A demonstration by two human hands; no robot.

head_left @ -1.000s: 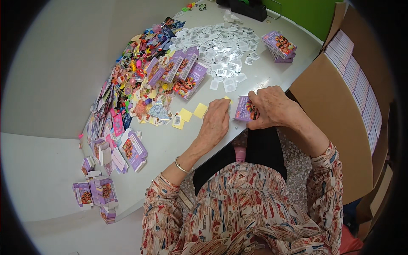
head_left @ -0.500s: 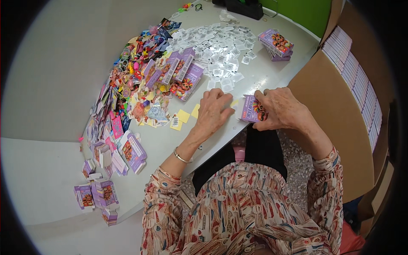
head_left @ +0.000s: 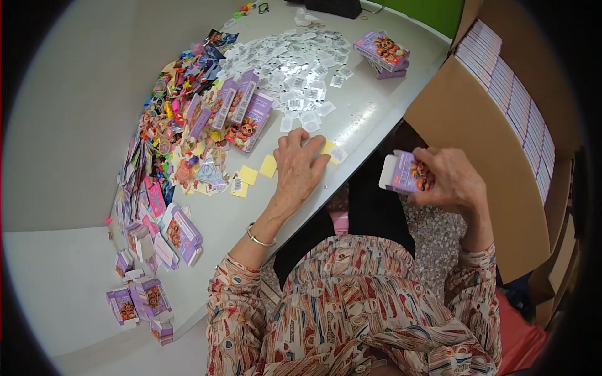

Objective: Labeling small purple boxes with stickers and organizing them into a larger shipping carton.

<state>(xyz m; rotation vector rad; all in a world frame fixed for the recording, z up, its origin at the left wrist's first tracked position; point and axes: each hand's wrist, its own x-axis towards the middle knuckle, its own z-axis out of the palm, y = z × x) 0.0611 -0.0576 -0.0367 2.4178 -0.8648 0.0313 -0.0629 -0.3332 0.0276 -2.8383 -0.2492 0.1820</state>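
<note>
Past the table's edge, over my lap, my right hand [head_left: 453, 178] grips a small purple card box [head_left: 407, 173] with its white end flap open toward the left. My left hand [head_left: 296, 166] rests on the tabletop with its fingers apart and slightly bent. Just beyond its fingertips, a yellow paper square with a small clear packet [head_left: 334, 152] lies on the table. Left of that hand are more yellow paper squares [head_left: 248, 174], one bearing a white label. Farther away spreads a heap of small clear packets with printed labels [head_left: 282, 66].
Purple boxes [head_left: 248, 122] lean beside a heap of colourful trinkets [head_left: 166, 125]. Two or more boxes are stacked [head_left: 384, 52] at the far right. Opened boxes [head_left: 150, 297] lie at the near left. A large carton [head_left: 486, 144] packed with boxes stands at right.
My right hand has carried the purple box off the table edge, rightward over my lap. A yellow square with a clear packet now shows by my left hand. The whole view has shifted.
</note>
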